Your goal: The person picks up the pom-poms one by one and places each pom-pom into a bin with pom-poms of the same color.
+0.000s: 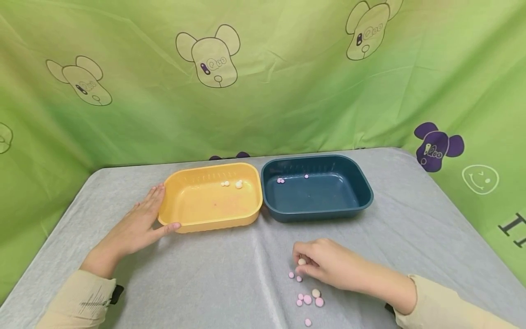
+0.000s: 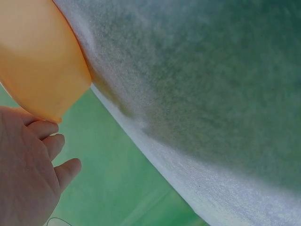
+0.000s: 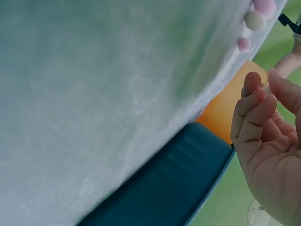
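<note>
My left hand (image 1: 141, 221) rests against the left end of a yellow plastic tub (image 1: 209, 226), fingers along its side and thumb on the front rim. In the left wrist view its fingertips touch the tub's edge. My right hand (image 1: 333, 265) is low over the cloth in front of the blue tub (image 1: 316, 214), fingers curled, pinching a small cream ball (image 1: 302, 262). That ball is hidden in the right wrist view. Just below the hand lie two small pink balls (image 1: 299, 279); nearer the front are another cream ball (image 1: 316, 293) and several pink balls (image 1: 307, 299).
Both tubs stand side by side at the back of a table with a grey cloth (image 1: 205, 274). A few white balls (image 1: 239, 184) lie in the yellow tub and three pink balls (image 1: 306, 176) in the blue one. A green printed curtain (image 1: 263, 109) hangs behind.
</note>
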Motion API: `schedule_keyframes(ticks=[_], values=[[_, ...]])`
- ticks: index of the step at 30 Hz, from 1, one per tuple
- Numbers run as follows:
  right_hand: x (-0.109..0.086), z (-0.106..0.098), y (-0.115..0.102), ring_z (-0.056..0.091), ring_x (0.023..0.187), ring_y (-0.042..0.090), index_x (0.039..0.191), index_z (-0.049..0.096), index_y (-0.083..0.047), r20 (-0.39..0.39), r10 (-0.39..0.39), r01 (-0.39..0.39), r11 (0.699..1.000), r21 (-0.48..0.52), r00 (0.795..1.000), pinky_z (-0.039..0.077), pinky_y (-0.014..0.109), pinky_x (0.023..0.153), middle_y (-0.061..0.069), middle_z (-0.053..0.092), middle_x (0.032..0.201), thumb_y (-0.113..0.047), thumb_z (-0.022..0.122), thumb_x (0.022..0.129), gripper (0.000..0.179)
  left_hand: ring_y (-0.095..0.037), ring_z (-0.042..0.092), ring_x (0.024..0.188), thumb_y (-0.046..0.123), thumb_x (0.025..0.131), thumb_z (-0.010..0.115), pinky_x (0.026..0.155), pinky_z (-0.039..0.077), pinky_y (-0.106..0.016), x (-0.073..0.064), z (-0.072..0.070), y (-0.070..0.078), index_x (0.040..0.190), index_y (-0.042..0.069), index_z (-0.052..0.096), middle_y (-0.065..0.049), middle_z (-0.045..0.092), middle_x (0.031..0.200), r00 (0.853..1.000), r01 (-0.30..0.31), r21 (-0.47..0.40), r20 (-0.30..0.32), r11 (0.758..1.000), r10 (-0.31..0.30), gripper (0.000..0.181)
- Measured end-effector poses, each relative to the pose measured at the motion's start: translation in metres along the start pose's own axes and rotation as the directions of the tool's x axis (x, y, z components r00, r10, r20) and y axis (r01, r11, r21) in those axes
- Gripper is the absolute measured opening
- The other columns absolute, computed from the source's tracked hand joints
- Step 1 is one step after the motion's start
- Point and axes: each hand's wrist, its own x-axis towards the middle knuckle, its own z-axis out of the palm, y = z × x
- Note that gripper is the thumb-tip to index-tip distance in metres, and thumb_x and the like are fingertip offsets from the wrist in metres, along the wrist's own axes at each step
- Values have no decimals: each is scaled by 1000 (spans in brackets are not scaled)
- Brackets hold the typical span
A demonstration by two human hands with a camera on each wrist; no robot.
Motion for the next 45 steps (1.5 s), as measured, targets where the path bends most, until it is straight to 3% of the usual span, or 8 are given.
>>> schedule_keyframes(ticks=[6,19,28,36,45], values=[[6,-6,-4,38,58,-9,86,60,-20,8,21,-21,999,29,1000,40,15,55,-17,45,65,-21,72,91,12,-38,7,154,62,94,53,115,18,-70,0,-1,0,158,2,2,-15,2,167,1000,4,-6,4,1000,-4,102],[22,-14,-13,39,59,-8,85,63,-17,-21,-12,13,999,36,1000,42,15,57,-15,46,65,-16,76,86,14,-38,9,154,62,94,52,115,18,-69,0,-3,1,158,1,2,-15,2,167,1000,4,2,10,1000,-4,102],[42,-18,-15,41,60,-7,86,65,-16,-54,2,0,1000,32,999,42,16,57,-14,47,66,-16,76,86,11,-38,8,154,63,94,52,115,18,-69,1,-4,-1,158,2,2,-15,1,167,1000,8,2,18,1000,-8,102],[61,-17,-19,41,59,-4,87,64,-16,-44,6,-2,996,91,999,41,17,58,-12,47,66,-16,73,89,10,-38,8,154,63,94,52,116,18,-69,2,-4,-1,158,2,2,-14,1,167,1000,8,-1,19,1000,-8,102],[86,-17,-34,40,59,-3,90,66,-13,-51,-37,41,995,88,998,39,16,58,-11,47,67,-16,73,90,8,-37,9,154,63,94,53,116,18,-69,1,-3,-2,158,2,3,-14,2,167,1000,4,-2,10,1000,-4,102]])
